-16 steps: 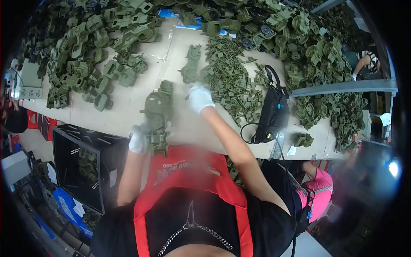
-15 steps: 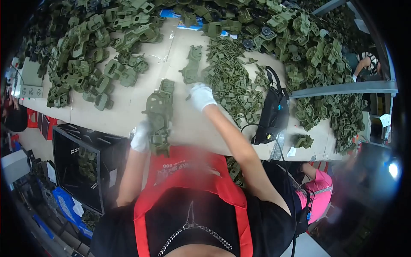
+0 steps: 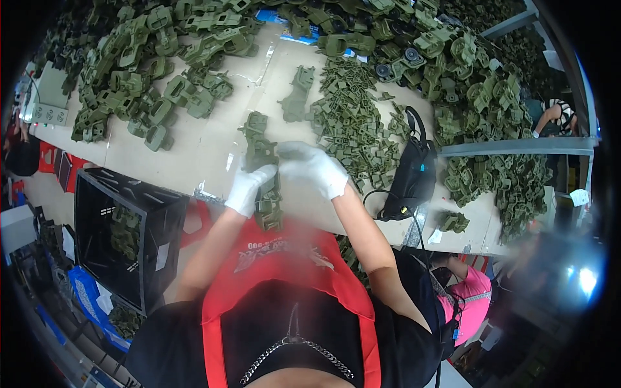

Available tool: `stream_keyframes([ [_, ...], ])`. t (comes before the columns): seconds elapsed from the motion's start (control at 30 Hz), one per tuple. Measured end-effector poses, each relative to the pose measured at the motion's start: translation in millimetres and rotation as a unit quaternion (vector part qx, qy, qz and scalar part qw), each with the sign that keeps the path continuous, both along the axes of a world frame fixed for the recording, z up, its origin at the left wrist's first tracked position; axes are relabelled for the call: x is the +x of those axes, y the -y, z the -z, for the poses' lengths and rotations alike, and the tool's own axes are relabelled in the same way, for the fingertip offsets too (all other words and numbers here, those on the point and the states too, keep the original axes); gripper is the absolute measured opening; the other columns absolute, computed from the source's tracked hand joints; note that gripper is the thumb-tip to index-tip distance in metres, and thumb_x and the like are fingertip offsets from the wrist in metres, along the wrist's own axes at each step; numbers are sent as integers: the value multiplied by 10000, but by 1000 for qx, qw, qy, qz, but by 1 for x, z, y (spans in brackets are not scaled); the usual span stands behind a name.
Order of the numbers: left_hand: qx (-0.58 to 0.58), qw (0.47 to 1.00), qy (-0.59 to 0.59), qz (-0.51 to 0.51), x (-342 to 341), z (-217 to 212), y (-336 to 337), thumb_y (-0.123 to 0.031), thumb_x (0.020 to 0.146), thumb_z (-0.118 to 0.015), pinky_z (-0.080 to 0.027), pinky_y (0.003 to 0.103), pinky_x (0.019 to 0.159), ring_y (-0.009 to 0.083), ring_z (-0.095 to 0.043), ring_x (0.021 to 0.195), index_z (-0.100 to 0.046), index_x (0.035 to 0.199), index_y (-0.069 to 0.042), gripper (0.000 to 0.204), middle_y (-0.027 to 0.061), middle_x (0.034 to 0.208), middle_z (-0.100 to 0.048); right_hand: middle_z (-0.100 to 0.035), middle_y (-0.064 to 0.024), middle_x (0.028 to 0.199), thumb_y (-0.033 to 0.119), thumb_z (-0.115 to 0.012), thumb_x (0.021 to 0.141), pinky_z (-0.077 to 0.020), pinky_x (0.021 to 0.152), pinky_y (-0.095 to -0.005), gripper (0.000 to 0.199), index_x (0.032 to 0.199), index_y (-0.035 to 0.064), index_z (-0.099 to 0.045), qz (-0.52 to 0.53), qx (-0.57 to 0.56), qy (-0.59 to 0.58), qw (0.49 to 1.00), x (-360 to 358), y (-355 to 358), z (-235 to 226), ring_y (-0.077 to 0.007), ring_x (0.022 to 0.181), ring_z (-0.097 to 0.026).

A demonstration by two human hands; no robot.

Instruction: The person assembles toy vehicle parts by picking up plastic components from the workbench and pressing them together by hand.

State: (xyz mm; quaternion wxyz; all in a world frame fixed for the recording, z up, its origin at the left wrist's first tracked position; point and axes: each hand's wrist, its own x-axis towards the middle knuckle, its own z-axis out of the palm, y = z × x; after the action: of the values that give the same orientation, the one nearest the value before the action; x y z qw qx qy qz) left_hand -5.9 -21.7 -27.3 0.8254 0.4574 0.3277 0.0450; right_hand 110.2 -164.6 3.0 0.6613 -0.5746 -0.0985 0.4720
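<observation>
**Gloved hands on a stack of olive-green plastic parts**

A pale surface (image 3: pixel 194 145) spans the upper half of the frame, and heaps of olive-green moulded parts cover much of it: a broad pile of large parts (image 3: pixel 139 71) at upper left, another pile of bulky parts (image 3: pixel 453 58) at upper right, and a heap of small flat pieces (image 3: pixel 352 123) at centre right. A black plastic crate (image 3: pixel 123 236) stands at lower left, below the surface's near edge, with a few green parts inside. A black pouch (image 3: pixel 414 174) with a strap lies right of centre on the surface.

At the middle of the frame, on the near edge of the surface, sits a stack of green parts (image 3: pixel 265 171). The left hand (image 3: pixel 248 189), in a white glove, is closed round the stack's lower left side. The right hand (image 3: pixel 314 168), also in a white glove, rests with curled fingers against the stack's right side; whether it grips I cannot tell.
</observation>
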Motion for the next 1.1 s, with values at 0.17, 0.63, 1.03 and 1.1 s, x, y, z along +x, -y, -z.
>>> stream_keyframes([
  [0.17,16,1000,4,-3,-4,3,4,9,779,-671,-505,294,819,174,-606,927,-403,1286,-7,573,94,1091,-598,-692,-144,989,141,-733,787,-520,777,-297,520,1255,-12,-563,-13,-149,247,957,-4,6,-23,-188,826,-654],
  [0.63,111,992,34,-45,-7,-39,32,58,794,-562,-504,246,657,120,-579,801,-356,1283,-58,544,75,1004,-564,-687,-181,819,337,-651,830,-531,735,-437,298,937,60,-645,26,-267,412,871,-24,-15,-47,-355,762,-668],
  [1.03,169,984,48,-1,-14,-20,31,19,808,-574,-494,245,701,118,-569,847,-416,1204,-44,431,64,1011,-560,-671,-159,867,208,-601,857,-517,710,-482,162,911,55,-616,64,-265,458,846,-45,-19,-30,-388,762,-644],
  [1.1,233,970,65,6,-17,-12,32,16,805,-569,-499,248,664,119,-573,823,-409,1206,-44,437,69,1006,-559,-672,-146,847,203,-607,851,-516,701,-484,156,909,59,-615,55,-269,490,827,-44,-17,-24,-386,753,-643],
])
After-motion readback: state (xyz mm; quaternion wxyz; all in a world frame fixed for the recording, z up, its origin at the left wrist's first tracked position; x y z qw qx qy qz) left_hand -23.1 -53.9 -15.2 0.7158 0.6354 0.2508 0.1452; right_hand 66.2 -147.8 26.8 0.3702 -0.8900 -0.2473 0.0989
